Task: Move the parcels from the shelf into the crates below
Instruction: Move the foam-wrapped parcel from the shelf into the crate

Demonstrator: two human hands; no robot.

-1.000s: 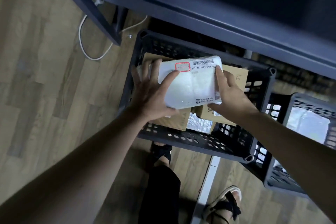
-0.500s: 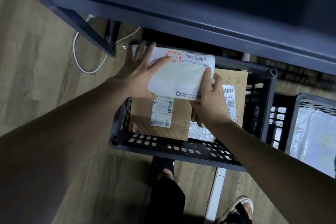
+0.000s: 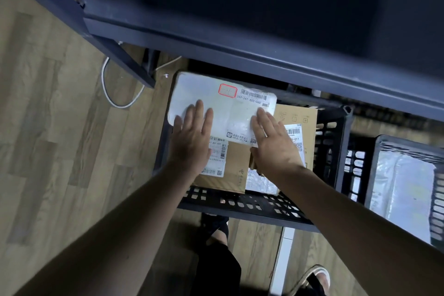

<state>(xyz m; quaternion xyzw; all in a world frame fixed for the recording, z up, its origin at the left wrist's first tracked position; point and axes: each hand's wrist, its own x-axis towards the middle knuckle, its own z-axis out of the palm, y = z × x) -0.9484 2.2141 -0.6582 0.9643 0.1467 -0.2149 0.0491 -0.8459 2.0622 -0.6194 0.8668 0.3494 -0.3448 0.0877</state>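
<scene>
A white plastic parcel (image 3: pixel 230 108) with a red stamp and a barcode lies flat at the far end of the black crate (image 3: pixel 240 204), on top of brown cardboard parcels (image 3: pixel 234 170). My left hand (image 3: pixel 192 142) rests flat on its near left part, fingers spread. My right hand (image 3: pixel 274 142) lies flat on its near right corner. Neither hand grips it. Another brown parcel (image 3: pixel 302 127) with a white label sits to the right in the same crate.
The dark shelf (image 3: pixel 264 31) overhangs the crate's far end. A second crate (image 3: pixel 408 149) holding a silvery parcel (image 3: pixel 406 190) stands to the right. A white cable (image 3: pixel 108 94) lies on the wooden floor at the left. My feet are below the crate.
The white parcel went from being held above the crate to lying at its far end. Both hands let go of its edges and now lie flat on top.
</scene>
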